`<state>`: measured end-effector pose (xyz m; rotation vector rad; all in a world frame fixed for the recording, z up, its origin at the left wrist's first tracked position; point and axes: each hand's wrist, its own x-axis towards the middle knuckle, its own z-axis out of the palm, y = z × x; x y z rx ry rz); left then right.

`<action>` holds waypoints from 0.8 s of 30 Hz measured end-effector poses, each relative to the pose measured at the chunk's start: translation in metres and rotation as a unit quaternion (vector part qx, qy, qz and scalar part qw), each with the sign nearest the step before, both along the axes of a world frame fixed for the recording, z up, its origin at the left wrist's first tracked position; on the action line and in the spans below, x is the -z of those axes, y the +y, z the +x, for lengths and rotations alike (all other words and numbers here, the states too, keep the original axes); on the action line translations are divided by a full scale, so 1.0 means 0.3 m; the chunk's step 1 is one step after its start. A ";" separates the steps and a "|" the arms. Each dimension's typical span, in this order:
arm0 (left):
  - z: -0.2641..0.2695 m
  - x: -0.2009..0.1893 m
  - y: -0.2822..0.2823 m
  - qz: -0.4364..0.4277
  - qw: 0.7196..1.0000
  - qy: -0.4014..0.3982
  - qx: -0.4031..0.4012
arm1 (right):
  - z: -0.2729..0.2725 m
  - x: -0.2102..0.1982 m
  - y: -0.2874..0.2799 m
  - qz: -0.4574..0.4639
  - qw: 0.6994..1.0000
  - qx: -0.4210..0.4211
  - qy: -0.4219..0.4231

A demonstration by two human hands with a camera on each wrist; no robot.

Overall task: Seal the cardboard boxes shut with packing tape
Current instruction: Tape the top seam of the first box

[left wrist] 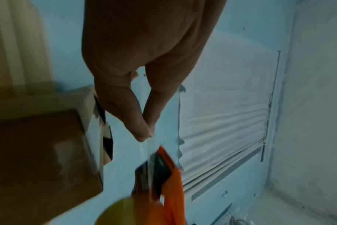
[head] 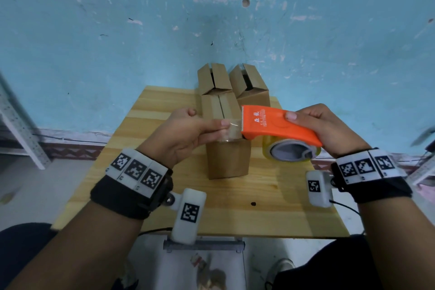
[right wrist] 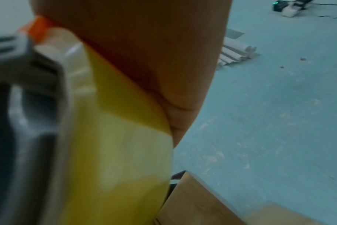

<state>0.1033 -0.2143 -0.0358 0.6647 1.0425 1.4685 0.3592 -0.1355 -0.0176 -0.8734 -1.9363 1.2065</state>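
Observation:
Three cardboard boxes stand on the wooden table [head: 235, 214]. The nearest box [head: 226, 158] has its top flaps folded down, and two more boxes [head: 213, 77] [head: 249, 85] stand behind it with flaps ajar. My right hand [head: 329, 125] grips an orange tape dispenser [head: 277, 125] holding a yellowish tape roll [head: 292, 150] [right wrist: 115, 152], just right of the near box's top. My left hand [head: 186, 134] pinches the clear tape end [head: 231, 125] [left wrist: 152, 146] between thumb and forefinger beside the dispenser's toothed blade, above the near box.
A scuffed blue wall rises behind the table. A metal shelf frame [head: 21, 132] stands at the left. The table's near half is bare wood with a small dark knot [head: 253, 204]. A cable runs off the table's right side.

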 end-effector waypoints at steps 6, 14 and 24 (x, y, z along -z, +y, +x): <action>-0.109 0.025 -0.030 0.009 1.000 0.017 -0.010 | 0.072 0.052 0.053 -0.019 1.000 0.022 -0.005; -0.119 0.084 -0.061 -0.017 1.000 0.006 -0.016 | 0.037 0.042 0.049 -0.022 0.999 0.017 -0.036; -0.190 0.100 -0.105 -0.028 0.998 0.036 -0.039 | 0.119 0.083 0.056 -0.033 0.997 0.058 -0.027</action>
